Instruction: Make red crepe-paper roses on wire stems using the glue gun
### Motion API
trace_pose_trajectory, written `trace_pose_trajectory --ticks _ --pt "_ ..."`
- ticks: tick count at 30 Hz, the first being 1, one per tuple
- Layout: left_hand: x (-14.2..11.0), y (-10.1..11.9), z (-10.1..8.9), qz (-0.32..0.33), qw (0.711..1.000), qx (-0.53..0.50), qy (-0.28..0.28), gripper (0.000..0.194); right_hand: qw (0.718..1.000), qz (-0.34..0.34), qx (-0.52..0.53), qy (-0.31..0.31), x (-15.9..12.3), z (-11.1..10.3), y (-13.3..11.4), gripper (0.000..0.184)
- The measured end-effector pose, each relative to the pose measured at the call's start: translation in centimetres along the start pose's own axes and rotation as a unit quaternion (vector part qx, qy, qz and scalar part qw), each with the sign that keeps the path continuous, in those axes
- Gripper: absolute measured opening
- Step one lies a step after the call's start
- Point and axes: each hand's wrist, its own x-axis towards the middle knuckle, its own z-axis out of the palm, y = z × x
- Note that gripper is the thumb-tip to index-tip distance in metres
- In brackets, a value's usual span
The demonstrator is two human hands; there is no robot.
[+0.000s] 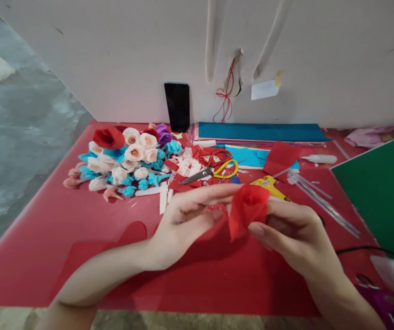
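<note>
A red crepe-paper flower (250, 206) with rolled petals is held up over the red tabletop. My right hand (291, 229) pinches it from the right, thumb in front and the other fingers partly hidden behind. My left hand (190, 220) is at its left side, fingers stretched toward the flower and the thumb apart from it. Its fingertips reach the flower's edge; whether they press on it I cannot tell. Beyond my hands lie scissors (213, 172) with red and yellow handles and a yellow glue gun (269, 185), partly covered by my right hand and the flower.
A pile of white, blue and red paper flowers (135, 153) sits at left, beside paper scraps (188, 162). A phone (178, 107) leans on the back wall. Blue paper (258, 131), glue sticks (324, 201), a white bottle (320, 159) and a green board (382, 192) lie right.
</note>
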Motion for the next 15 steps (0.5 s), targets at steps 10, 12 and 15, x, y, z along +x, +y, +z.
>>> trace_pose_trajectory --ticks 10,12,15 --pt "1.03 0.67 -0.01 0.033 0.985 0.169 -0.035 0.018 0.996 0.022 0.082 -0.026 -0.18 -0.35 -0.14 0.008" --pt "1.03 0.77 0.03 0.026 0.984 0.171 -0.036 0.015 0.996 0.021 0.078 -0.027 -0.11 -0.26 -0.04 0.007" --pt "1.06 0.87 0.12 0.012 0.986 0.162 -0.031 0.016 0.997 0.021 0.072 -0.032 -0.08 -0.15 0.17 0.011"
